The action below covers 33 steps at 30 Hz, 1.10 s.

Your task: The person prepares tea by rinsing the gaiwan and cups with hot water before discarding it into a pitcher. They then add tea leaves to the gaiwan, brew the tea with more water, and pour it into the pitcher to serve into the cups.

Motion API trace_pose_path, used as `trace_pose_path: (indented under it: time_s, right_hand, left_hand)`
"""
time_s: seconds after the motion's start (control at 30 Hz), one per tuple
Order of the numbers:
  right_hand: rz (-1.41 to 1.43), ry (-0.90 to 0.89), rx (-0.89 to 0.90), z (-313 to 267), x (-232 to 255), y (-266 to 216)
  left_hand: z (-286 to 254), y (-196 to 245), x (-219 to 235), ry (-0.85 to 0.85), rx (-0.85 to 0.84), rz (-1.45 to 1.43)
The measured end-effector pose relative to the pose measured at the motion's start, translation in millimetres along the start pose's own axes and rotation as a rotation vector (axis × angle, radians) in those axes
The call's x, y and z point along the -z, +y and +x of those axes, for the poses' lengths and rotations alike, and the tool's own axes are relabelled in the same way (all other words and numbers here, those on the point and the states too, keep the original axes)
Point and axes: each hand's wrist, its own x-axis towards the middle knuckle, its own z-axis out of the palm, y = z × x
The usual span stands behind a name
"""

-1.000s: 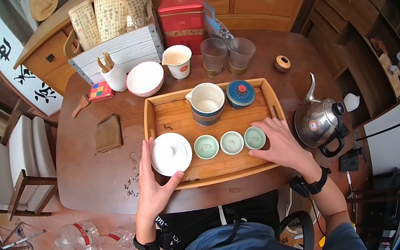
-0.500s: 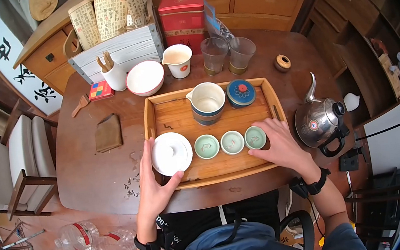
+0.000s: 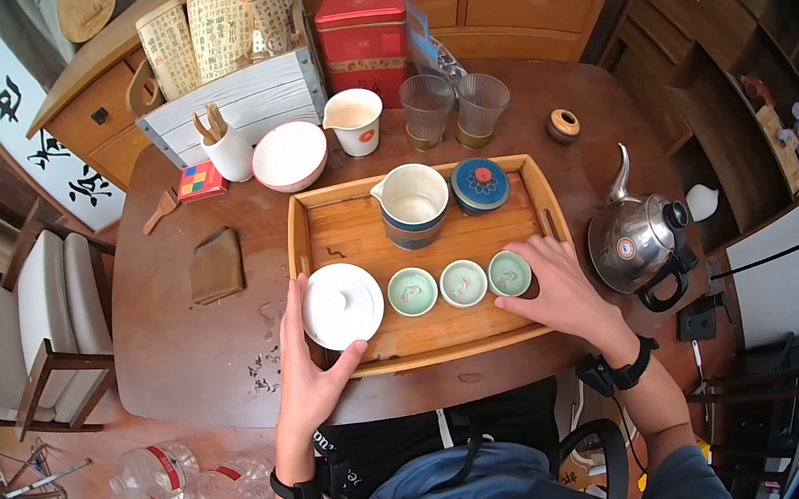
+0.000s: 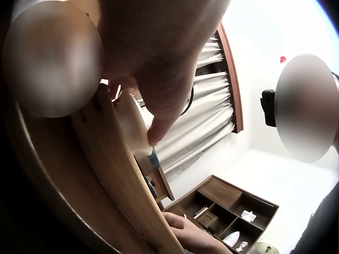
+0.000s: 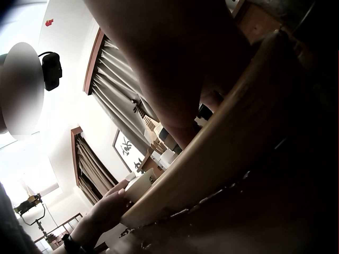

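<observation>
A white lidded bowl stands at the left end of a wooden tray. My left hand lies around its left and near sides, fingers extended along the left and thumb at the front rim. Three small pale green cups form a row to the right of the bowl. Beside the rightmost cup is my right hand, thumb and fingers spread about its right side. Behind the row, a blue-banded spouted pitcher and a blue lid with a red knob share the tray.
A steel kettle stands right of the tray. Behind it are two ribbed glasses, a white spouted cup, a red-rimmed bowl and a red tin. On the left lie a folded brown cloth and scattered dark bits.
</observation>
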Motion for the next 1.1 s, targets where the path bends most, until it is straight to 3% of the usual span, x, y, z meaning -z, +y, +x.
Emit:
trace_pose_path:
  time_s: [1.1]
  right_hand:
    - [-0.019,0.054,0.022,-2,-4,1]
  left_hand:
    - [-3,-11,-9,0.071,-0.022,-0.062]
